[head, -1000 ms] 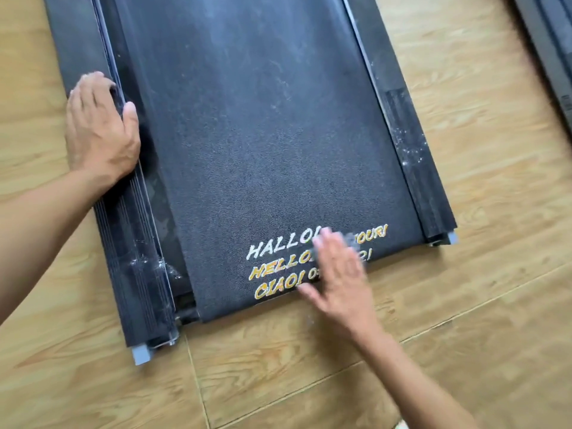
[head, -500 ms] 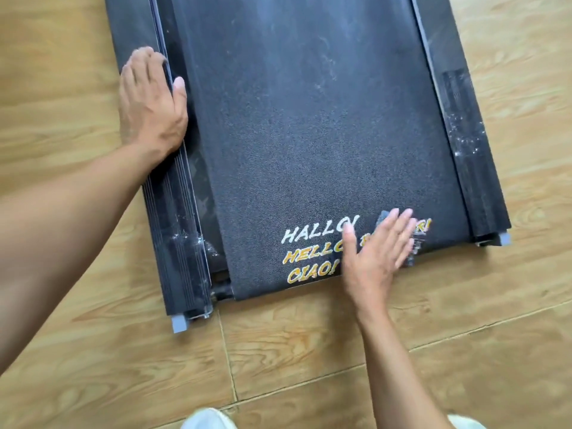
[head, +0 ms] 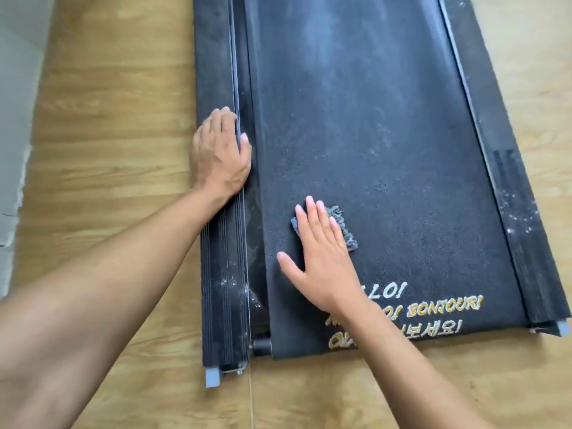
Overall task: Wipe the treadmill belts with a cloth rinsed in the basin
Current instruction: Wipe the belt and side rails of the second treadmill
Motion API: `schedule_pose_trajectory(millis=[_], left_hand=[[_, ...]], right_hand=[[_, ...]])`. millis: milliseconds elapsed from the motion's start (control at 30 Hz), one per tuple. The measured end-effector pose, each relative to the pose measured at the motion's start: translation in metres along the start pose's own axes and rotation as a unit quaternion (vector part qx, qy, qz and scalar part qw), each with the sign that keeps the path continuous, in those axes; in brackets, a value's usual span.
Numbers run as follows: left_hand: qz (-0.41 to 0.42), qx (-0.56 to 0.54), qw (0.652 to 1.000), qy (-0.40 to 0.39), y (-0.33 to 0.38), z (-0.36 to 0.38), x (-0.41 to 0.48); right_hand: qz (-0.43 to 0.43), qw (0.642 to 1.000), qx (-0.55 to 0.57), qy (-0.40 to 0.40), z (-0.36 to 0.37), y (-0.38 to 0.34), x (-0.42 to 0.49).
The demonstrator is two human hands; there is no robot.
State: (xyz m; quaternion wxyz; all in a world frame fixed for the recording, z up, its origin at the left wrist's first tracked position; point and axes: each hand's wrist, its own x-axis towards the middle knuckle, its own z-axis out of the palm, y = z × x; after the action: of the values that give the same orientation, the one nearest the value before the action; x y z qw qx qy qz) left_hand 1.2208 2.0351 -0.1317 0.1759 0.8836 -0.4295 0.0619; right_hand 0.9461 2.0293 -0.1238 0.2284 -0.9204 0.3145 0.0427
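Our right hand [head: 323,261], fingers [head: 311,218] spread, presses the cloth [head: 345,227] flat to rub the belt [head: 371,134]. Our left hand [head: 219,156] props us.

Right hand [head: 322,261] presses cloth [head: 342,226] flat on belt [head: 371,119] — left hand [head: 221,156] on side rail [head: 224,274].

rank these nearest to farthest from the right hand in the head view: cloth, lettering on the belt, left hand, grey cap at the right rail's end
1. cloth, under the right hand's fingers.
2. lettering, by its wrist at the near end.
3. left hand, resting on the left rail.
4. grey cap, at the near right corner.
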Motion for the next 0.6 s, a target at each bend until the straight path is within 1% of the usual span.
schedule_pose_trajectory(millis=[100,167,233,300,367,433,500,600], left_hand=[[0.029,0.039,0.999,-0.009,-0.008,-0.014,0.047],[0.022,0.045,0.998,-0.030,-0.015,-0.013,0.086],[0.013,0.060,0.998,-0.027,-0.025,0.001,0.118],[-0.006,0.024,0.999,-0.023,-0.028,0.018,0.136],[-0.021,-0.014,0.999,-0.026,-0.023,0.034,0.140],[-0.019,-0.013,0.999,-0.035,-0.023,0.045,0.138],[-0.008,0.007,1.000,-0.021,-0.027,0.039,0.152],[-0.027,0.023,0.999,0.002,-0.037,0.032,0.234]], right_hand=[[-0.023,0.998,-0.045,0.036,-0.025,-0.001,0.115],[-0.032,0.996,-0.061,0.058,-0.042,-0.006,0.198],[-0.025,0.995,-0.078,0.065,-0.061,-0.009,0.271],[-0.013,0.990,-0.103,0.097,-0.070,-0.002,0.318],[-0.016,0.983,-0.125,0.133,-0.070,0.003,0.335],[-0.018,0.981,-0.134,0.140,-0.064,0.008,0.336],[-0.021,0.980,-0.142,0.136,-0.066,0.006,0.340],[-0.011,0.981,-0.152,0.120,-0.075,0.004,0.341]])
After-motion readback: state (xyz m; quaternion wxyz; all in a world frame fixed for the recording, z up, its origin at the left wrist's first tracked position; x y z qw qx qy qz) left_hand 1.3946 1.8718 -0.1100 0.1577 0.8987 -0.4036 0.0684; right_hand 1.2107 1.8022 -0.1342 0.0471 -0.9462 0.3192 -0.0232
